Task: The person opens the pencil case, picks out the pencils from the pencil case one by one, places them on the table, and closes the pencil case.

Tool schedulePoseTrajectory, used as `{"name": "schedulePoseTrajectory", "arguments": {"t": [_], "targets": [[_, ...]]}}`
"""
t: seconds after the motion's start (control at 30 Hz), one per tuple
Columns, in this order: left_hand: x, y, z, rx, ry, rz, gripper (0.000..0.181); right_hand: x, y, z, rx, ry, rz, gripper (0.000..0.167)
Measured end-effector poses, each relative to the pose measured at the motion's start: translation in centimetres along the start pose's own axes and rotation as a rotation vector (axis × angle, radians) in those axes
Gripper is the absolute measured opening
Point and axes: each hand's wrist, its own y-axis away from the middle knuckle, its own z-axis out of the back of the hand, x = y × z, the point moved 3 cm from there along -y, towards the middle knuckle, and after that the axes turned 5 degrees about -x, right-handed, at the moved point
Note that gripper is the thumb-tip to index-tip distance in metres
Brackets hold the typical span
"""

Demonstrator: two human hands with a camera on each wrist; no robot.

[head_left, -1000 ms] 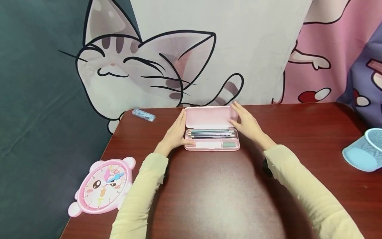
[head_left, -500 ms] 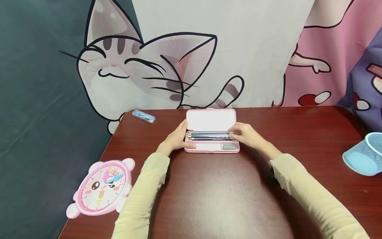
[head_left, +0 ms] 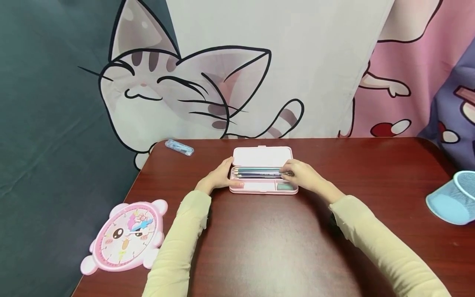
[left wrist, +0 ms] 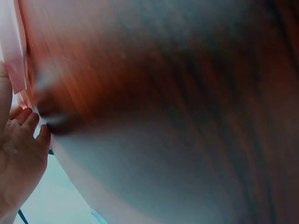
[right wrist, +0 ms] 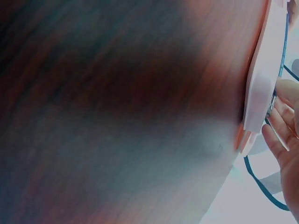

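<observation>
A pink pencil case lies open on the table, its lid folded back flat behind it. Several pencils lie side by side in its rear compartment, and a green eraser sits at the front right. The left hand holds the case's left end, thumb over the front rim and fingers along the side. At the other end, the right hand pinches the pencils' right ends. In the right wrist view the case's side is beside the right hand.
A pink animal-shaped clock lies at the table's left edge. A small blue case is near the back left corner. On the right stands or leans a light blue mesh holder. A cat-printed curtain hangs behind the table.
The right hand has come down from the lid onto the pencils' right ends. The lid has dropped back flatter. The left hand stays at the case's left end.
</observation>
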Motion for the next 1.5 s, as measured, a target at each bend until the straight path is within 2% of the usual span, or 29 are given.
{"name": "schedulePoseTrajectory", "arguments": {"t": [0.13,0.23,0.47,0.63,0.8,1.0,1.1,1.2,1.5], "targets": [[0.2,0.0,-0.2,-0.015,0.029,0.016,0.107,0.4,0.1,-0.2,-0.048,0.061,0.097,0.010],[0.3,-0.1,-0.2,-0.022,0.045,0.016,0.106,0.5,0.1,-0.2,-0.076,0.081,0.125,0.007],[0.5,-0.2,-0.4,-0.023,0.070,0.016,0.105,0.0,0.3,0.3,-0.110,0.015,0.055,0.010],[0.8,-0.4,-0.6,-0.034,0.102,0.015,0.104,-1.2,1.0,1.0,-0.225,-0.054,0.073,0.008],[0.9,-0.3,-0.6,-0.032,0.118,0.019,0.104,-3.0,2.5,1.8,-0.343,-0.077,0.097,0.011],[0.6,-0.2,-0.5,-0.028,0.115,0.033,0.104,-6.2,5.0,3.6,-0.417,-0.042,0.036,0.014],[0.7,-0.2,-0.5,-0.030,0.116,0.043,0.104,-7.9,6.3,4.7,-0.426,-0.010,-0.023,0.013],[0.7,-0.1,-0.5,-0.031,0.121,0.055,0.104,-9.5,7.4,5.6,-0.403,0.020,-0.083,0.010],[0.7,-0.1,-0.7,-0.058,0.161,0.069,0.104,-13.1,9.3,6.7,-0.337,0.083,-0.175,0.008]]}}
